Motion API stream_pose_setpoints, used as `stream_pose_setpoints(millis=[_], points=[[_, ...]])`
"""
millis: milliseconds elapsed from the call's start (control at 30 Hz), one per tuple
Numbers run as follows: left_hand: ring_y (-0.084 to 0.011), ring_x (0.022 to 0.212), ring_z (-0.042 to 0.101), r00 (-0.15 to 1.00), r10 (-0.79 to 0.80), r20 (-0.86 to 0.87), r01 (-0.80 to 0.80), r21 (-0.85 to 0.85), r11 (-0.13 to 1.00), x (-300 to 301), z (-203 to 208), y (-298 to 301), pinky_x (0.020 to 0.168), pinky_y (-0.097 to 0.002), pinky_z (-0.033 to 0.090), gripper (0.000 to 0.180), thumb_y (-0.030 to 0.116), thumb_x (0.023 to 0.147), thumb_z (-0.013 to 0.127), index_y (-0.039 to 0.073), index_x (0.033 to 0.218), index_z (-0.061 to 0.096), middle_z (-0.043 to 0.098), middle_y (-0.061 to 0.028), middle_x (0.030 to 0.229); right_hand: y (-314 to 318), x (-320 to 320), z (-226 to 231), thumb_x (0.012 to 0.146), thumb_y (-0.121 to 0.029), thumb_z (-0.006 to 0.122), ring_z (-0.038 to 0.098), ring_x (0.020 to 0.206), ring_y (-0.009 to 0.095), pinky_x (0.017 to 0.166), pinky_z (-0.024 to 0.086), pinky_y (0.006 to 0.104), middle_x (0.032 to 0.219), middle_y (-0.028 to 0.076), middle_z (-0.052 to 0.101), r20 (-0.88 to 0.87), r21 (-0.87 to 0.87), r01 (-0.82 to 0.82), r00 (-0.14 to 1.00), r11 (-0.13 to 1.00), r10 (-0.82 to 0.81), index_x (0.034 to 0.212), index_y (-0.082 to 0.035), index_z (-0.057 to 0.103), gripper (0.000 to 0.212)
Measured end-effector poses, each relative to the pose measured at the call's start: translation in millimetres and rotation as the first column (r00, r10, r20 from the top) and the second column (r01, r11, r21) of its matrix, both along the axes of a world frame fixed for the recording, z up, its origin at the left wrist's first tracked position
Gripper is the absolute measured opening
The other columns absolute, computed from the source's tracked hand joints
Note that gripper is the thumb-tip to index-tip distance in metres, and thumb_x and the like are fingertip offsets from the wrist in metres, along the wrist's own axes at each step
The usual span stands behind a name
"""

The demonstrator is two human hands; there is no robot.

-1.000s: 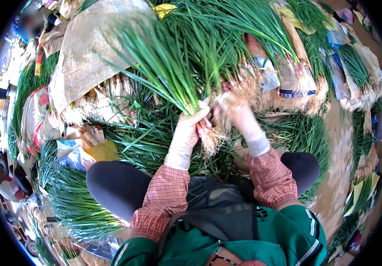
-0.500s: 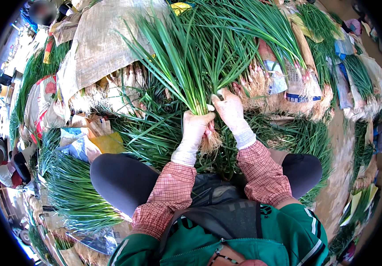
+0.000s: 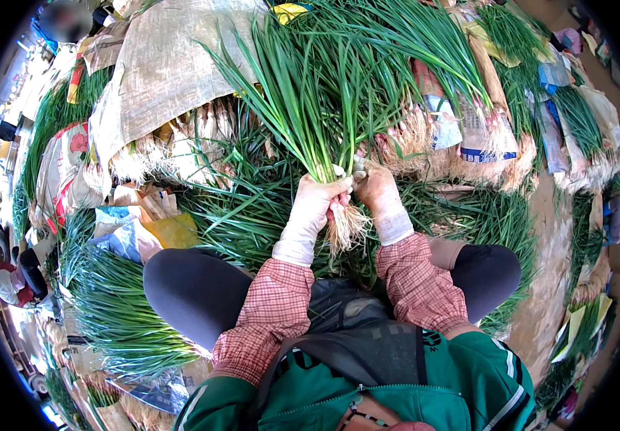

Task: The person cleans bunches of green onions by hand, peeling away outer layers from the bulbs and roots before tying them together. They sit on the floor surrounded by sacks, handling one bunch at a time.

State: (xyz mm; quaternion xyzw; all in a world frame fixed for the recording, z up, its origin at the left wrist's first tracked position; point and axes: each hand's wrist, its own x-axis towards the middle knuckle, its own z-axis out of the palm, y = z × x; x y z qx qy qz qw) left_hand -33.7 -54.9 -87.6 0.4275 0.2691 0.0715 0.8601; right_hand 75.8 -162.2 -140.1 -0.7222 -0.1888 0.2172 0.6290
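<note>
"Head view: how did the grip stand?"

"The left hand [image 3: 315, 200] was closed around the bundle of green onions [image 3: 310, 129], low on the pale stems [image 3: 323, 171]. Its roots [image 3: 348, 228] stuck out below that fist, and its leaves fanned away at the far end."

"And the right hand [image 3: 382, 188]?"

"Bent fingers met the bundle's right edge, low down. I couldn't tell whether they pinched a stalk."

"How was that step best done?"

"To my mind, with a snug left hold that didn't crush the stems, the bases kept level, and the right fingertips kept low, so that no leaf bent or snapped."

"What lay about it?"

"Loose greens [image 3: 234, 219] lay to the bundle's left. A cluster of rooted onions [image 3: 403, 136] was just to its right. Beyond it on the left, a beige cloth [image 3: 173, 72] covered part of more rooted stems [image 3: 205, 136]. Farther left of the bundle and nearer the person were a yellow sheet [image 3: 173, 233] and another onion heap [image 3: 123, 309]."
</note>
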Motion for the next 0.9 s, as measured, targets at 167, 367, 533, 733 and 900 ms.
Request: stream_pose_setpoints(millis=[167, 367, 533, 733, 900], points=[[-0.0075, 0.044, 0.053, 0.999, -0.029, 0.026, 0.029, 0.001, 1.0, -4, 5, 2, 0.037, -0.017, 0.037, 0.014, 0.009, 0.081, 0.07, 0.0, 0.083, 0.061, 0.061, -0.0056, 0.062, 7, -5, 27, 0.097, -0.016, 0.046, 0.06, 0.084, 0.019, 0.08, 0.05, 0.0341, 0.097, 0.011, 0.062, 0.042, 0.13, -0.115, 0.993, 0.985, 0.11, 0.113, 0.004, 0.055, 0.028], [-0.007, 0.053, 0.056, 0.987, 0.031, 0.155, -0.004, -0.173, 0.985, -6, 13, 8, 0.046, -0.0163, 0.042, 0.014, 0.01, 0.083, 0.068, 0.0, 0.09, 0.062, 0.062, -0.0045, 0.069, 13, -8, -10, 0.094, -0.005, 0.042, 0.058, 0.076, 0.018, 0.079, 0.05, 0.0365, 0.095, 0.008, 0.062, -0.405, 0.411, 0.014, 0.899, 0.912, 0.169, 0.118, 0.006, 0.051, 0.028], [-0.0125, 0.067, 0.059, 0.975, 0.138, 0.173, -0.062, -0.386, 0.92, -17, 14, 12, 0.06, -0.0248, 0.053, 0.021, 0.006, 0.086, 0.063, 0.002, 0.106, 0.057, 0.064, -0.0097, 0.089, 32, -5, 12, 0.094, -0.007, 0.045, 0.05, 0.066, 0.014, 0.075, 0.049, 0.0326, 0.078, 0.002, 0.052, 0.021, 0.272, -0.203, 0.978, 0.941, 0.205, 0.1, -0.001, 0.05, 0.01], [-0.0117, 0.071, 0.059, 0.966, 0.15, 0.211, -0.025, -0.5, 0.866, -15, 19, 11, 0.06, -0.0239, 0.051, 0.02, 0.006, 0.088, 0.061, 0.001, 0.107, 0.056, 0.063, -0.0093, 0.09, 42, 15, 31, 0.08, -0.012, 0.07, 0.061, 0.072, 0.019, 0.071, 0.05, 0.0306, 0.078, 0.007, 0.062, 0.301, 0.204, -0.177, 0.947, 0.963, 0.11, 0.103, -0.001, 0.06, 0.027], [-0.0122, 0.067, 0.059, 0.962, 0.186, 0.201, -0.082, -0.436, 0.896, -15, 17, 10, 0.058, -0.0241, 0.051, 0.02, 0.005, 0.088, 0.061, 0.002, 0.106, 0.055, 0.063, -0.0093, 0.087, 52, 8, 37, 0.077, -0.015, 0.071, 0.062, 0.068, 0.025, 0.063, 0.051, 0.0339, 0.079, 0.012, 0.063, 0.298, -0.046, -0.182, 0.936, 0.982, 0.187, 0.089, -0.005, 0.062, 0.018]])
